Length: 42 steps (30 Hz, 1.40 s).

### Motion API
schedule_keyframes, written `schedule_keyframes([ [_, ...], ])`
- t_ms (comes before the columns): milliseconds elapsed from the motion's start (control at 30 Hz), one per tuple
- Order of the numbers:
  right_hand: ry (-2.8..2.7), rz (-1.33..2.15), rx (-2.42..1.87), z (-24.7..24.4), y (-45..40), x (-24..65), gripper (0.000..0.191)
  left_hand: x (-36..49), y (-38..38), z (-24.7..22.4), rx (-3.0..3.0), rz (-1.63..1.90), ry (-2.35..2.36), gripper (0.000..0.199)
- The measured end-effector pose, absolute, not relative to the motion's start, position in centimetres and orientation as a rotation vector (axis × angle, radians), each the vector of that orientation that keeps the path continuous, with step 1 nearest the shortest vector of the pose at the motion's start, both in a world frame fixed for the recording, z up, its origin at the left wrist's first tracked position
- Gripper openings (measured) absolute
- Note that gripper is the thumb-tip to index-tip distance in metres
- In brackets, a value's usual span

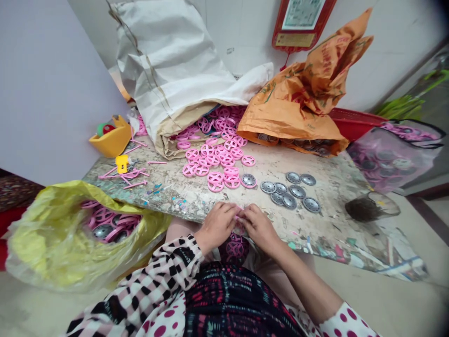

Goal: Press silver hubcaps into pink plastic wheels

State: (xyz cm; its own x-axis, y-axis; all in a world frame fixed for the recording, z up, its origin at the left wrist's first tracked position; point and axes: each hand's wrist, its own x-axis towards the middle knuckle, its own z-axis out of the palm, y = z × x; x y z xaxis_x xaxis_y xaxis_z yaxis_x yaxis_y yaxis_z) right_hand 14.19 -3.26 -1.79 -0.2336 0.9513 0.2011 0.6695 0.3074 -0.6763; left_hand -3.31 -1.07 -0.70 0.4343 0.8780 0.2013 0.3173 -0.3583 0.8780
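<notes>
Pink plastic wheels (213, 160) and grey metal discs (297, 191) sit apart on the bench (164, 196).
Your left hand (217, 226) and right hand (259, 228) seem to pinch something small and pink (238, 217) together.

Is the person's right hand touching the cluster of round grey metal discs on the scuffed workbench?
Apart. The head view shows the right hand short of the round grey metal discs, with scuffed tabletop between them.
</notes>
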Motion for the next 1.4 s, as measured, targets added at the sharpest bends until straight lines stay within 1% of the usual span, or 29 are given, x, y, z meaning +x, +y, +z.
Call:
schedule_keyframes([
  [100, -1.83, 0.624, -1.46, -1.6, -1.7, 15.0, 0.021, -2.9, -0.4, -1.0, 1.761, 0.854, 1.055, 0.015],
  [167, -1.782, 0.494, -1.59, -1.5, 0.3, 16.1, 0.025, -2.6, 0.0, -1.6, 1.504, 0.893, 1.091, 0.015],
  [267, -1.895, 0.29, -1.774, -1.6, 4.0, 17.5, 0.031, -2.4, 0.6, -2.5, 1.063, 0.966, 1.084, 0.023],
  [333, -2.027, 0.211, -1.858, -1.6, 6.3, 17.9, 0.036, -2.5, 0.9, -2.7, 0.882, 0.984, 1.07, 0.031],
  [433, -2.143, 0.175, -1.92, -1.7, 9.0, 17.8, 0.041, -2.7, 1.2, -2.5, 0.785, 0.963, 1.059, 0.039],
  [567, -2.23, 0.217, -1.934, -1.8, 10.2, 17.2, 0.037, -3.0, 1.3, -2.5, 0.751, 0.953, 1.041, 0.042],
  [733, -2.359, 0.228, -1.925, -0.9, 9.3, 17.2, 0.037, -2.8, 1.0, -3.2, 0.802, 1.035, 1.065, 0.039],
  [900, -2.479, 0.22, -1.913, 0.0, 7.5, 17.4, 0.042, -3.1, 1.4, -3.3, 1.292, 1.07, 1.261, 0.023],
  [967, -2.468, 0.205, -1.929, 0.0, 6.7, 17.5, 0.04, -3.5, 1.7, -2.9, 1.471, 1.069, 1.376, 0.025],
  [1033, -2.389, 0.182, -1.91, -0.1, 5.5, 17.5, 0.04, -3.9, 1.8, -2.4, 1.559, 1.095, 1.433, 0.033],
  [1133, -2.215, 0.162, -1.711, -0.3, 2.9, 16.6, 0.047, -3.7, 1.5, -1.6, 1.43, 1.1, 1.336, 0.034],
  [1267, -2.07, 0.203, -1.372, 0.3, -0.9, 14.4, 0.048, -2.3, 0.6, -0.4, 0.892, 0.915, 0.976, 0.044],
  [1333, -2.009, 0.263, -1.313, 0.8, -2.3, 13.7, 0.047, -1.9, 0.2, 0.2, 0.74, 0.859, 0.845, 0.044],
  [1400, -1.894, 0.374, -1.32, 1.4, -3.1, 13.6, 0.045, -1.7, -0.2, 0.7, 0.737, 0.845, 0.795, 0.04],
])
